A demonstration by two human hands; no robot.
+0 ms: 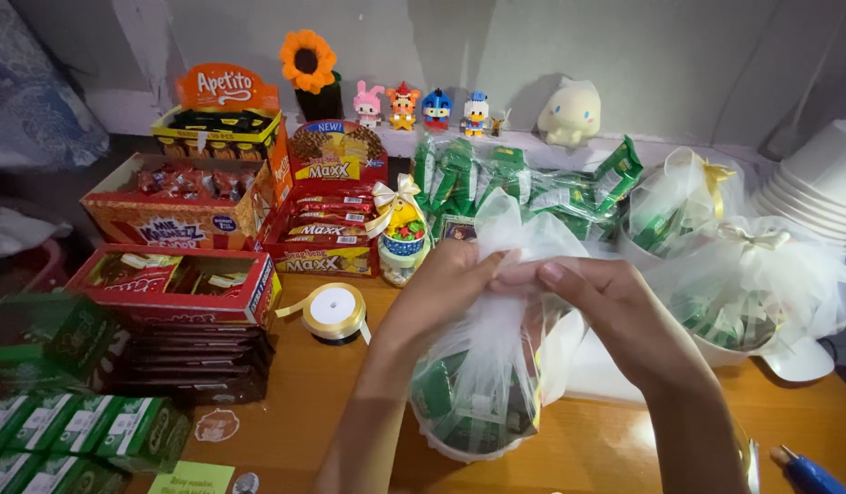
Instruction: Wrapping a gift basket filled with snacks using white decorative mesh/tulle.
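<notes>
White tulle [496, 320] wraps a cup of green packets at the near table centre; we pinch its gathered top with left hand [446, 284] and right hand [606, 306]. Packets blur behind mesh.

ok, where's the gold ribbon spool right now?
Head view: the gold ribbon spool lies flat on the wooden table, left of the left hand, just in front of the red snack boxes.

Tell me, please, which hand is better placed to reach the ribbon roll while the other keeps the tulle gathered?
Probably the left hand: the gold ribbon roll lies on its side of the tulle-wrapped cup, while the right hand would have to cross over.
</notes>
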